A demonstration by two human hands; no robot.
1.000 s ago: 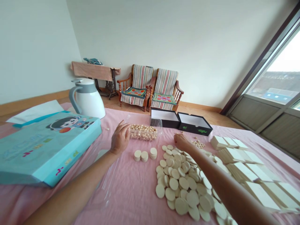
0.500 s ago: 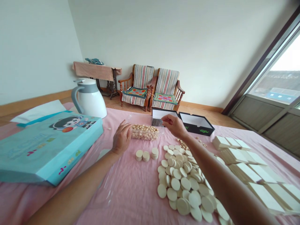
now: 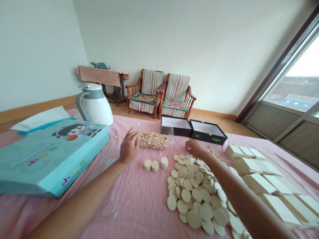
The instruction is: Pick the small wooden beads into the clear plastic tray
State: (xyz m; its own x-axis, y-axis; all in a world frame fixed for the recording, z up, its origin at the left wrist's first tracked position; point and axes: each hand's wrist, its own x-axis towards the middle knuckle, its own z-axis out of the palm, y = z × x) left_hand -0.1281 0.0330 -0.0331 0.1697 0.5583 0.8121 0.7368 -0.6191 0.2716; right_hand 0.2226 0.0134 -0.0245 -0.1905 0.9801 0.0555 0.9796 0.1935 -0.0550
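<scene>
My left hand (image 3: 129,146) rests against the left end of a clear plastic box (image 3: 170,133), its fingers curved round that edge. Small pale wooden pieces (image 3: 153,141) fill much of the box in rows. To the right of it, my right hand (image 3: 196,148) is down at the tablecloth with its fingers drawn together. Whatever they hold, if anything, is hidden. More small wooden pieces (image 3: 213,152) lie loose beyond that hand. Under and before my right forearm spreads a heap of round wooden discs (image 3: 196,196). Three short disc stacks (image 3: 155,166) stand in front of the plastic box.
A teal gift box (image 3: 52,149) lies at the left, with a white jug (image 3: 98,106) behind it. Two black box trays (image 3: 210,134) sit at the back. Stacks of square wooden pieces (image 3: 256,169) line the right. A clear plastic cover (image 3: 117,196) lies near my left forearm.
My right hand has gone from above the right end of the plastic box to the tablecloth, rightward and down, over the small loose pieces. My left hand has stayed in place.
</scene>
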